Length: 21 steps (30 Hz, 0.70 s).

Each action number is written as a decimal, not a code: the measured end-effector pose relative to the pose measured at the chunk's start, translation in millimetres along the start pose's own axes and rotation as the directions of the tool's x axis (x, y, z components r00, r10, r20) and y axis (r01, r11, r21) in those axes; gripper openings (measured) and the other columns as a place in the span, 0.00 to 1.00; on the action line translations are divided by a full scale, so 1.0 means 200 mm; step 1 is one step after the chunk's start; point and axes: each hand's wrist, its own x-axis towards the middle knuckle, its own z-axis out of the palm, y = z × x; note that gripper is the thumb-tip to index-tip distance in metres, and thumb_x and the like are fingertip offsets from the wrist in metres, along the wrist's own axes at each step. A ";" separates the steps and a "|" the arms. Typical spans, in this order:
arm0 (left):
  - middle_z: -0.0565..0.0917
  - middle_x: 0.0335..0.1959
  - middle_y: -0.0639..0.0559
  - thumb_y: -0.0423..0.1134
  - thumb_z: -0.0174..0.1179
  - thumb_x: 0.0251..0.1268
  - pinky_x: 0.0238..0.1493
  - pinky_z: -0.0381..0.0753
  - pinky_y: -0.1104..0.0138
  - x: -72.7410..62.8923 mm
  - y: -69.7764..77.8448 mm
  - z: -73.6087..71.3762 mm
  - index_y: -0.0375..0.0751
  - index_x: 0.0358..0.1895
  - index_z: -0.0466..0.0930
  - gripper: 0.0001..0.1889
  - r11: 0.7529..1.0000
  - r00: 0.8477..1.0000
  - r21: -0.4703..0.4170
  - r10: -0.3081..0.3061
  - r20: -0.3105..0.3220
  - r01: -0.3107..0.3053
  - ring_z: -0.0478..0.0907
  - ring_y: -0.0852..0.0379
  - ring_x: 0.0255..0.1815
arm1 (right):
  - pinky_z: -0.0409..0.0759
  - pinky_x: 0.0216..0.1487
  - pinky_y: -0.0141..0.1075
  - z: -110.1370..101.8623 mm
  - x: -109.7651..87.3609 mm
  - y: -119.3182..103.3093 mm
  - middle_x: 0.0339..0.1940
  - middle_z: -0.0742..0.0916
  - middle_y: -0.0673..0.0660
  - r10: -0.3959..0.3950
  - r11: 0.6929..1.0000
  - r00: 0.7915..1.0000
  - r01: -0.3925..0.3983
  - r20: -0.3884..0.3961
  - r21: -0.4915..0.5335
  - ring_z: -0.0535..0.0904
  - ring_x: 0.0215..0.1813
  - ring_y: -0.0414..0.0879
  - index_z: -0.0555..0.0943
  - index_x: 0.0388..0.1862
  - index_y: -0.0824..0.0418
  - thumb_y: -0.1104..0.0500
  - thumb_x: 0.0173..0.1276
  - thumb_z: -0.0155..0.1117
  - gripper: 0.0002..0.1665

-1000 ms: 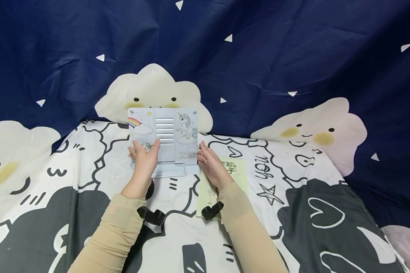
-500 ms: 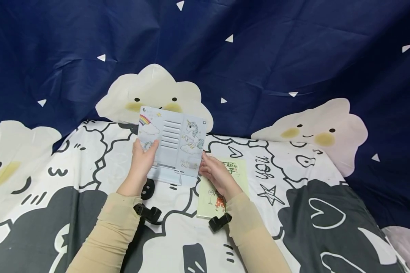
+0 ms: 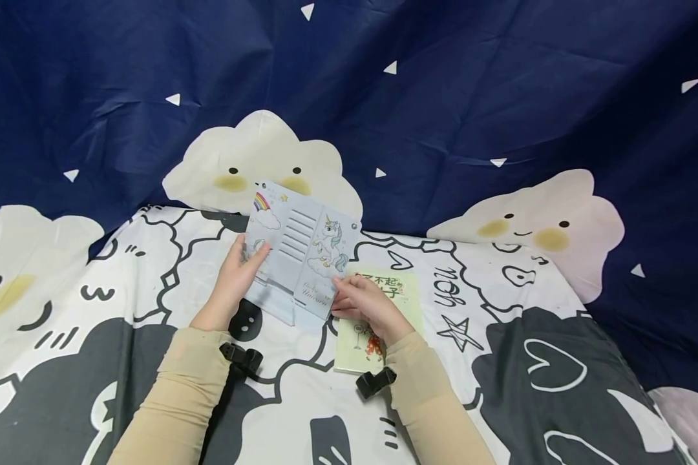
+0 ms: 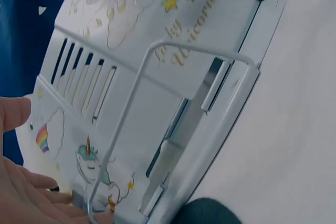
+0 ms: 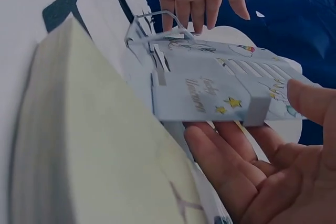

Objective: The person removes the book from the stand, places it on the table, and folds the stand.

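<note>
A pale metal book stand printed with unicorns and a rainbow sits tilted between the two hands. A wire bracket sticks out at its lower edge in the left wrist view. Straight fingers of the left hand lie along the stand's left edge, its thumb held apart from them. On the opposite side, the right hand holds the lower right edge. From the right wrist view, its fingers bend beneath the panel, thumb above. A light green book lies under the right hand and wrist.
A white cloth with black cartoon drawings covers the surface below. Behind it hangs a dark blue curtain with white triangles and cloud faces. Each wrist carries a small black camera, including the right one.
The book stand has turned clockwise in the head view and shifted right, its right side dropping lower. The right thumb has come onto its edge, and more of the green book's cover shows.
</note>
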 end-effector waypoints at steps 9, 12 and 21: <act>0.36 0.81 0.32 0.57 0.50 0.74 0.79 0.36 0.42 -0.05 0.04 0.12 0.29 0.79 0.38 0.46 0.973 0.993 0.220 0.084 -0.078 -0.065 0.31 0.36 0.81 | 0.83 0.58 0.40 -0.01 -0.01 -0.02 0.56 0.81 0.61 -0.056 0.997 0.996 0.059 -0.074 0.046 0.84 0.47 0.44 0.73 0.62 0.67 0.41 0.77 0.50 0.32; 0.36 0.80 0.30 0.60 0.50 0.72 0.78 0.34 0.39 -0.09 0.07 0.21 0.26 0.78 0.39 0.49 0.942 0.988 0.327 0.113 -0.110 -0.072 0.29 0.32 0.81 | 0.78 0.64 0.42 -0.01 -0.01 -0.02 0.68 0.76 0.61 -0.087 0.992 0.991 0.095 -0.106 0.081 0.80 0.61 0.51 0.70 0.69 0.65 0.39 0.77 0.48 0.36; 0.27 0.80 0.32 0.61 0.57 0.67 0.78 0.42 0.40 -0.21 0.10 0.44 0.27 0.78 0.32 0.56 0.926 0.980 0.344 0.188 -0.069 -0.153 0.24 0.34 0.80 | 0.80 0.59 0.34 0.03 0.00 -0.01 0.49 0.81 0.50 -0.065 0.976 0.998 0.065 -0.008 0.208 0.80 0.51 0.40 0.74 0.55 0.58 0.27 0.71 0.46 0.39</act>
